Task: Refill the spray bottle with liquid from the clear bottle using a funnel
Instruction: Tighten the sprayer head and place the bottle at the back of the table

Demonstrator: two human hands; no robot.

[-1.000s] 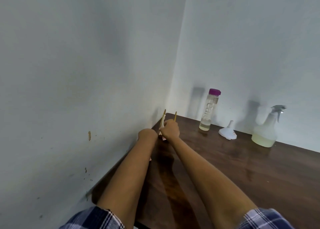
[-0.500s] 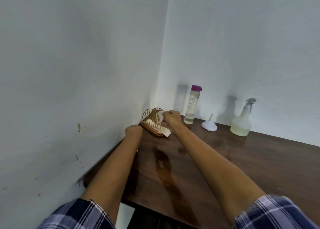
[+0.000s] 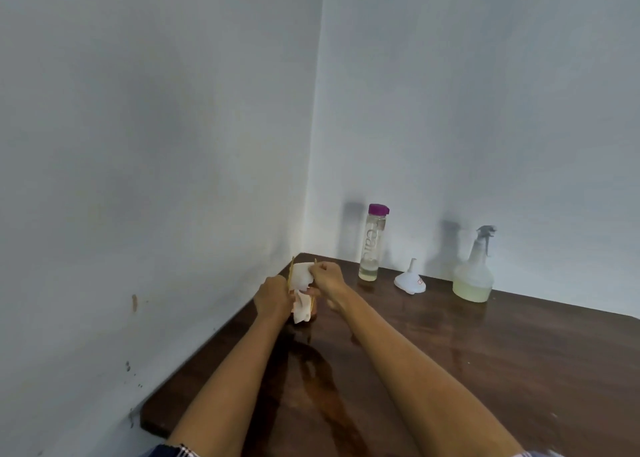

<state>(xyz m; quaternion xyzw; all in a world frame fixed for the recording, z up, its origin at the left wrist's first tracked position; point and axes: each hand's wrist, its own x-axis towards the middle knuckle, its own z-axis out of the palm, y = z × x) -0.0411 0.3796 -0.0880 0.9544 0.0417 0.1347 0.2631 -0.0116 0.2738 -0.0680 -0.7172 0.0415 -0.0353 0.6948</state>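
Near the corner of the dark wooden surface [image 3: 519, 370], the right hand [image 3: 329, 281] pinches a white tissue [image 3: 302, 276] with curled fingers, drawing it from a thin gold wire holder [image 3: 290, 276] that is mostly hidden behind both hands. The left hand [image 3: 272, 299] curls around the holder's near side; its fingertips are out of sight. Well apart, along the back wall, stand the clear bottle [image 3: 372, 245] with a purple cap, the white funnel [image 3: 410, 280] resting mouth-down, and the spray bottle [image 3: 474, 273], its trigger head blurred.
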